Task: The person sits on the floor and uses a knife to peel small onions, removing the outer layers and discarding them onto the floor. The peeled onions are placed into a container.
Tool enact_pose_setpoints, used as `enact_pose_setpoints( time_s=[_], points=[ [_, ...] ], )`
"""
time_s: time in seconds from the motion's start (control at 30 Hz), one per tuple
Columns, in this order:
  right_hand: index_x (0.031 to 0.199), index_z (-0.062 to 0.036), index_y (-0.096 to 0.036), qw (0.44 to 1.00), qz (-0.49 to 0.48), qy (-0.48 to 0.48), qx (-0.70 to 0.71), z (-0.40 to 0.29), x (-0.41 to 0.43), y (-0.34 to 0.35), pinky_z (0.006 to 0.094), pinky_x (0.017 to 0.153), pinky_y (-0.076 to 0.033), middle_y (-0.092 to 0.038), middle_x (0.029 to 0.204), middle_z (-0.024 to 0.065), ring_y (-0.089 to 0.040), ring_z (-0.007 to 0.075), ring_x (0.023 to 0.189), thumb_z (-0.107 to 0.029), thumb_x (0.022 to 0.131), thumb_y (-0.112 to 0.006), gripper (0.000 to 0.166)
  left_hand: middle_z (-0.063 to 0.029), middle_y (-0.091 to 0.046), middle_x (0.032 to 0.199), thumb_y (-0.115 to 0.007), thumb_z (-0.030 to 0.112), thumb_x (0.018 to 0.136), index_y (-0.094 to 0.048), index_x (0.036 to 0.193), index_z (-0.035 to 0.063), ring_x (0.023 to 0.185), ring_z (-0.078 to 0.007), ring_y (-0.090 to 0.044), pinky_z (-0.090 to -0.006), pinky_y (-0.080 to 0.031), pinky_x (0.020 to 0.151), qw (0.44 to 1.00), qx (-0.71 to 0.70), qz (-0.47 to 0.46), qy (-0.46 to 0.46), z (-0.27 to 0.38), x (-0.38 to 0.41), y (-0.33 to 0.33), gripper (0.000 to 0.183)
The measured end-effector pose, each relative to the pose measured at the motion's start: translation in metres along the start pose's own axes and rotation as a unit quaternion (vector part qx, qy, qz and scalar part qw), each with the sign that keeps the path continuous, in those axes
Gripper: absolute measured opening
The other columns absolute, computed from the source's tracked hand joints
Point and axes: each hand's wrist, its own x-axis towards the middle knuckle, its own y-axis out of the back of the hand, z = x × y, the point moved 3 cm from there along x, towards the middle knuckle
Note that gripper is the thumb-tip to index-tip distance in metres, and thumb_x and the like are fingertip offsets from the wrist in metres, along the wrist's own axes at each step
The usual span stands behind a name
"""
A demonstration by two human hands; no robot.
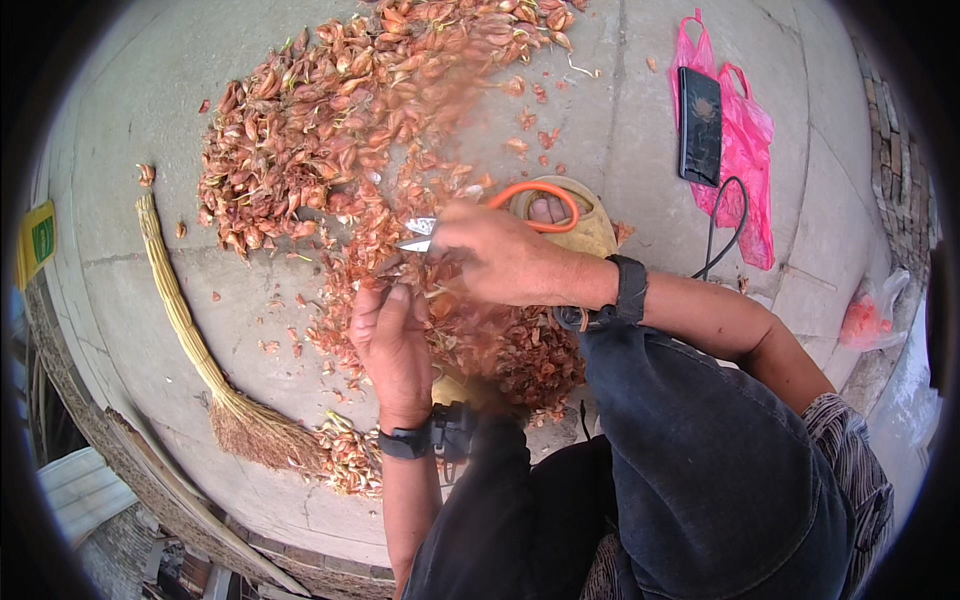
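A pair of scissors with orange handles (574, 214) is in my right hand (499, 255), its two metal blades parted and pointing left. Below the blades, my left hand (390, 330) has thumb and fingers pinched together around what looks like a reddish-brown shallot (388, 268), partly hidden by the fingertips. Loose dry shallot skins (525, 352) lie heaped beneath both hands and between my feet. A large pile of shallots (292, 142), some with green sprouts, spreads over the concrete floor beyond. Part of my right foot shows in a yellowish shoe (592, 232).
A straw broom (184, 322) lies at the left, its bristles beside a small heap of shallots (352, 457). At the right, a black smartphone (699, 127) with a cable (727, 202) rests on pink plastic bags (750, 150). Brickwork (896, 165) borders the right edge.
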Motion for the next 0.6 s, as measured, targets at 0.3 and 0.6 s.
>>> enact_pose_setpoints(
  time_s=[0.3, 0.6],
  points=[
    [0.064, 0.0069, -0.052, 0.974, -0.088, -0.193, 0.078, -0.004, 0.003, 0.005, 0.0389, 0.050, -0.037, -0.041, 0.052, 0.0184, -0.042, 0.0201, 0.049, -0.013, 0.074, -0.062, 0.024, -0.0045, -0.061, 0.105, -0.057, -0.005, 0.090, -0.059, 0.117, -0.0035, 0.094, -0.0105, -0.057, -0.0240, -0.048, 0.087, 0.981, 0.172, -0.053, -0.068, -0.013, -0.002, 0.005, 0.027],
    [0.062, 0.0062, -0.046, 0.991, -0.065, -0.106, 0.054, -0.006, 0.004, 0.005, 0.0402, 0.049, -0.035, -0.036, 0.053, 0.0180, -0.038, 0.0206, 0.048, -0.012, 0.073, -0.060, 0.026, -0.0013, -0.062, 0.088, -0.062, 0.004, 0.091, -0.062, 0.099, 0.0045, 0.071, -0.0081, -0.052, -0.0216, -0.041, 0.059, 0.995, -0.016, -0.094, 0.009, -0.018, 0.002, 0.012, 0.008]
  ],
)
